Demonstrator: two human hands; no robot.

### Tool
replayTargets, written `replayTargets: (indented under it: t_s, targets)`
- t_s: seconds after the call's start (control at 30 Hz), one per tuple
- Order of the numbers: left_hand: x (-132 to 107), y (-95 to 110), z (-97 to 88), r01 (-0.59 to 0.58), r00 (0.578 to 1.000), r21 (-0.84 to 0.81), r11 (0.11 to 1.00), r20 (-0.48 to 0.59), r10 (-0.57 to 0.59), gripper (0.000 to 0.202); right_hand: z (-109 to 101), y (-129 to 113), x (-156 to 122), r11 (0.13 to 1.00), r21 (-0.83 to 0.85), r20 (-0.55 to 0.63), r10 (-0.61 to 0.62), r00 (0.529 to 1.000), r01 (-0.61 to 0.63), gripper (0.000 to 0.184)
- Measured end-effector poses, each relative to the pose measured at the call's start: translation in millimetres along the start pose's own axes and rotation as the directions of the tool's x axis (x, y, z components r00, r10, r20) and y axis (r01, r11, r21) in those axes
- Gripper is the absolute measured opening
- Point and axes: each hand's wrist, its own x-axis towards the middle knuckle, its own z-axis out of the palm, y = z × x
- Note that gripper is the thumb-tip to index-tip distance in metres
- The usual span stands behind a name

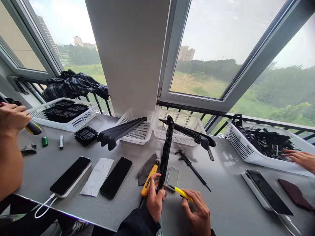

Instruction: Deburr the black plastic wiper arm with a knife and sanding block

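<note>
My left hand is closed around the lower end of a long black plastic strip, which stands nearly upright with its ribbed side showing. My right hand grips a yellow-handled tool with a dark pointed tip, aimed left towards the strip's lower end. The tip appears apart from the strip. Just behind lies a small pale rectangular block. A yellow corded tool rests on a dark grey cloth, left of the strip. Black calipers lie to the right.
White baskets line the table's back, with black strips leaning across them. A right basket holds black parts, a co-worker's hand at it. Another co-worker's hand holds a tool at left. Phones lie on the grey table.
</note>
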Motion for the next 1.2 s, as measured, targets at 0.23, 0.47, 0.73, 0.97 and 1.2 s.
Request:
replayTargets:
  t_s: [0.23, 0.47, 0.73, 0.97, 1.2]
  targets:
    - [0.4, 4.0, 3.0, 0.014, 1.0, -0.051, 0.999, 0.004, -0.013, 0.039, 0.3, 1.6, -2.3, 0.999, 0.025, -0.032, 0.044, 0.999, -0.043, 0.017]
    - [0.9, 1.1, 3.0, 0.034, 0.999, -0.055, 0.998, -0.029, -0.036, 0.043, -0.1, 2.8, -5.3, 0.999, -0.007, -0.046, 0.036, 0.998, -0.036, 0.018]
    - [1.7, 1.6, 4.8, -0.023, 1.0, -0.075, 0.997, -0.012, 0.022, 0.041, 0.1, 0.5, -1.7, 1.0, -0.017, -0.03, -0.011, 0.999, 0.011, 0.018]
    - [1.3, 2.8, 5.6, -0.015, 1.0, -0.072, 0.997, 0.006, 0.015, 0.04, 2.6, 1.6, -5.1, 1.0, -0.011, -0.019, 0.028, 0.999, -0.029, 0.02]
    - [0.8, 5.6, 5.3, -0.008, 1.0, -0.066, 0.998, 0.014, 0.009, 0.04, 1.5, 0.7, -3.3, 1.0, 0.007, -0.011, 0.009, 1.0, -0.009, 0.019]
